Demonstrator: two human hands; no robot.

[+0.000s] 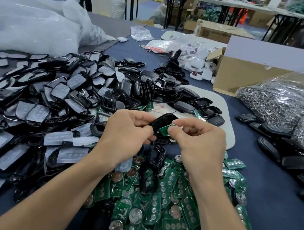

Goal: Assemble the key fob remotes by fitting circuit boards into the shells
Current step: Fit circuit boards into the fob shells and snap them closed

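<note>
1. Presently, centre of frame: a black shell (164, 121) is held tilted above the table. A green circuit board (164, 130) sits at its open lower end, partly in. Seating looks incomplete.
2. Left hand (128, 129): fingers curled round the shell's left edge, gripping it. Right hand (201, 140): thumb and forefinger closed in a pinch on the board, other fingers curled.
3. Progress, judged: this unit is mid-insertion, and the board is not yet pressed home.
4. Lower centre: large heap of loose circuit boards (164, 206), many with coin cells. Much is left to do.
5. Left half: pile of empty shells and grey button pads (54, 95).
6. Right edge: row of dark closed fobs (270, 141), possibly finished units; cannot confirm.
7. Upper right: bag of metal key rings (280, 101) and a cardboard box (233, 74).
</note>
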